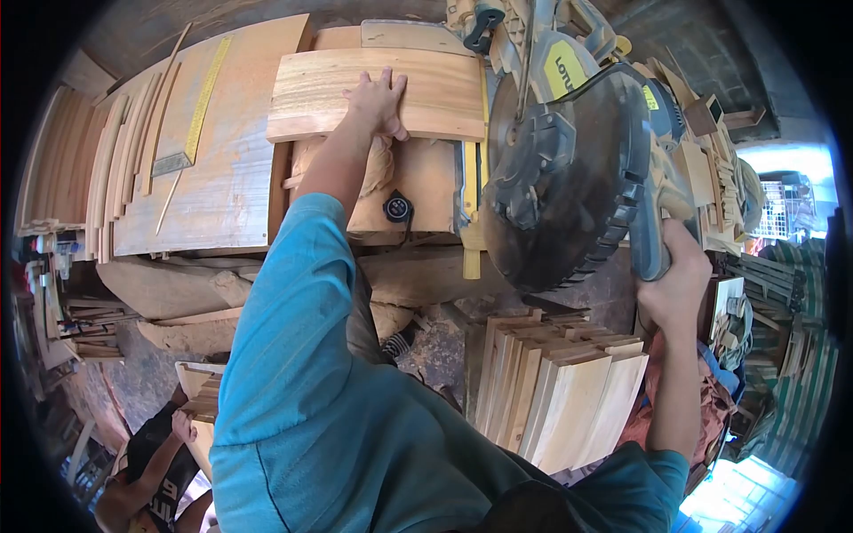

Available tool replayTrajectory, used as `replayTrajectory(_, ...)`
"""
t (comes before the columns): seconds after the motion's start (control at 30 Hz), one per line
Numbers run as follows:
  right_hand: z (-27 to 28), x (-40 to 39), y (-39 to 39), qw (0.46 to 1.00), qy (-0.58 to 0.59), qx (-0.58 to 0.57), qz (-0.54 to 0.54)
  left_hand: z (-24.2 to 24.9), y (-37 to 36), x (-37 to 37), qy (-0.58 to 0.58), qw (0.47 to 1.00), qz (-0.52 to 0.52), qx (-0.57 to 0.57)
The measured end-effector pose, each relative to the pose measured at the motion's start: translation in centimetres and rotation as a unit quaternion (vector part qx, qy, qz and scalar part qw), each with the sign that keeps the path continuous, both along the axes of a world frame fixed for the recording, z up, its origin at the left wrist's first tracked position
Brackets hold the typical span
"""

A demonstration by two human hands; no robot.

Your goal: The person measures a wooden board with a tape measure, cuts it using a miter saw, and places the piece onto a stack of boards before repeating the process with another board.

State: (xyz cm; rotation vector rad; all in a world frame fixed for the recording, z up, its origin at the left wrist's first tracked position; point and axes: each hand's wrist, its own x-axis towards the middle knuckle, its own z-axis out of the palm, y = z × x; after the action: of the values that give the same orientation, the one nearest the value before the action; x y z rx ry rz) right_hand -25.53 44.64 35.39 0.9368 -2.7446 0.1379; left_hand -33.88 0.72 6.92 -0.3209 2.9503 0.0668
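A wide wooden board (311, 93) lies across the saw's base, its right end beside the yellow strip. My left hand (380, 104) rests flat on the board with its fingers spread. At the right, my right hand (677, 277) is wrapped round the handle (650, 244) of a miter saw (569, 169). The saw's dark round guard stands just right of the board's end; the blade's edge is hidden from view. Below the board, a small black round tape measure (397, 209) lies on the wooden surface.
A yellow-bladed square (206, 98) and thin strips lie on the left panel (213, 209). Wooden slats (115, 169) stand further left. Stacked boards (577, 391) stand below the saw. Another person (155, 471) holds wood at the lower left.
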Motion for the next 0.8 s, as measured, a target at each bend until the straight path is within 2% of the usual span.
replayTrajectory(0.8,-8.1,0.7,1.1,0.993,0.103,-0.024,0.06,0.7,-0.2,0.0,-0.007,1.0,0.005,0.005)
